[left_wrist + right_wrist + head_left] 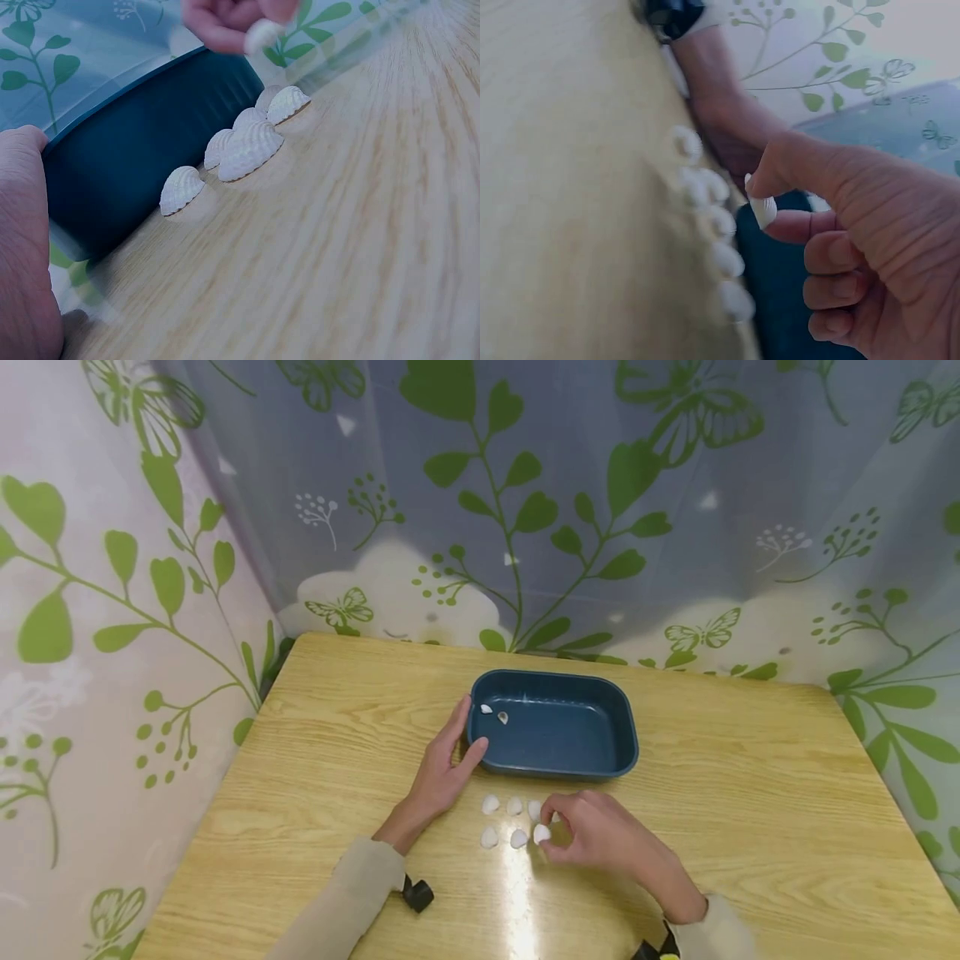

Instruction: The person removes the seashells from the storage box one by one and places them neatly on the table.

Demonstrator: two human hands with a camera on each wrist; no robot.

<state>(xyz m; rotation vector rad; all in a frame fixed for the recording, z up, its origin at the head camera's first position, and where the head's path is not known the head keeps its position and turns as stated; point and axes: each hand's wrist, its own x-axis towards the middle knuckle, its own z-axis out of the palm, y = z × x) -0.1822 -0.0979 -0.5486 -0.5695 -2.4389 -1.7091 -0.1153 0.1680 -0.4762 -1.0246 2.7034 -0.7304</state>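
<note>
My right hand pinches a white ribbed seashell between thumb and index finger, the other fingers curled in. In the head view that shell is just above the table, at the right of the nearer row. Several similar white shells lie in two short rows before a dark blue tub; the right hand partly covers the far row's end. My left hand holds the tub's left end, thumb at the near corner rim, fingers along the side. Inside the tub lie a whitish shell and a brownish-white shell.
The wooden table carries the tub near its back edge. A curtain printed with leaves and butterflies hangs behind and at the sides. Each wrist wears a black strap device.
</note>
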